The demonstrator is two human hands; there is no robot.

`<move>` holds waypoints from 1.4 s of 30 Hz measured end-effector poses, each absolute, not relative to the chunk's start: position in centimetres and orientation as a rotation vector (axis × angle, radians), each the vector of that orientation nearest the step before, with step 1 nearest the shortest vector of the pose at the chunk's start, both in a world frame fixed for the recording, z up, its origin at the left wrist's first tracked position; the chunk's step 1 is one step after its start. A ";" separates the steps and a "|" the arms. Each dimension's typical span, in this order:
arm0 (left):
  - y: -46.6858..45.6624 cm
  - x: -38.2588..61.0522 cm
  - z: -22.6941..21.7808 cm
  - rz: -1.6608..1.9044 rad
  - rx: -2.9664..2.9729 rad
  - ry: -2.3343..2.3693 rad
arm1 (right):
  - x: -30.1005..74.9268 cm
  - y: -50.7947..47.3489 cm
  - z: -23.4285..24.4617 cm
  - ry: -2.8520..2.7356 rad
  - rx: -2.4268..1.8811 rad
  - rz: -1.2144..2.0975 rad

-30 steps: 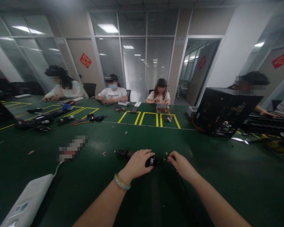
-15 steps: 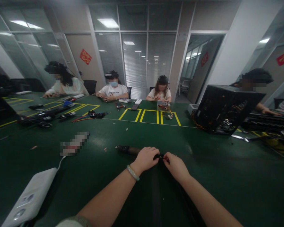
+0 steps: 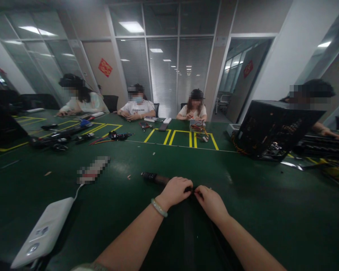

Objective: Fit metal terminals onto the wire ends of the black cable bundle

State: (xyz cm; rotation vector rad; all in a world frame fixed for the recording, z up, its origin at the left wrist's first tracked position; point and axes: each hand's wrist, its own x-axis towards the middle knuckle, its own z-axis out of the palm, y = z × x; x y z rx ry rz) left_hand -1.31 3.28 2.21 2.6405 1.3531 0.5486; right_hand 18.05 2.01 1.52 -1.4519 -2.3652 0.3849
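A dark, cylindrical tool with a bare metal tip [image 3: 158, 178] lies across the green table, tip to the left. It looks like an electric screwdriver. My left hand [image 3: 176, 192], a pale green bangle at its wrist, is closed around the tool's right-hand end. Close beside it, my right hand [image 3: 211, 201] pinches a small dark piece at that end. The fingertips hide most of this piece, so its kind is unclear. A dark cord [image 3: 219, 241] runs along the table by my right forearm.
A white power strip [image 3: 48, 226] and a blurred-out phone-like object [image 3: 94, 170] lie on the left. Loose cables [image 3: 113, 136] and dark parts are beyond. A black computer case [image 3: 279, 130] stands at the right. Several people sit around the table [image 3: 243, 226].
The view has shifted slightly, so the scene sits a little farther right. My fingertips are closer together, and the small dark connector-like piece between them shows less.
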 end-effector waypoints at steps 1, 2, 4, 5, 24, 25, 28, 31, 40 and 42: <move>3.2 -1.2 2.2 0.554 2.640 1.358 | 18.0 2.0 1.5 -2.363 -1.456 0.392; 3.2 -1.1 2.2 0.557 2.642 1.360 | 18.0 2.0 1.6 -2.363 -1.458 0.399; 3.2 -0.8 2.1 0.561 2.648 1.361 | 18.0 2.2 1.6 -2.366 -1.456 0.408; 3.2 -0.6 2.1 0.563 2.651 1.362 | 18.0 2.4 1.6 -2.369 -1.452 0.408; 3.5 -0.5 1.3 0.706 2.647 1.332 | 19.2 3.3 -0.3 -2.135 -1.545 0.614; 3.5 -0.5 1.3 0.716 2.637 1.332 | 19.2 3.4 -0.5 -2.134 -1.541 0.593; 3.4 -0.5 1.3 0.729 2.618 1.334 | 19.2 3.7 -1.0 -2.154 -1.501 0.543; 3.3 -0.6 1.4 0.735 2.605 1.338 | 19.3 4.0 -1.2 -2.144 -1.464 0.570; 3.3 -0.5 1.4 0.765 2.565 1.325 | 19.7 4.2 -1.6 -2.085 -1.386 0.637; 3.3 -0.4 1.5 0.762 2.566 1.334 | 19.6 4.2 -1.5 -2.073 -1.370 0.640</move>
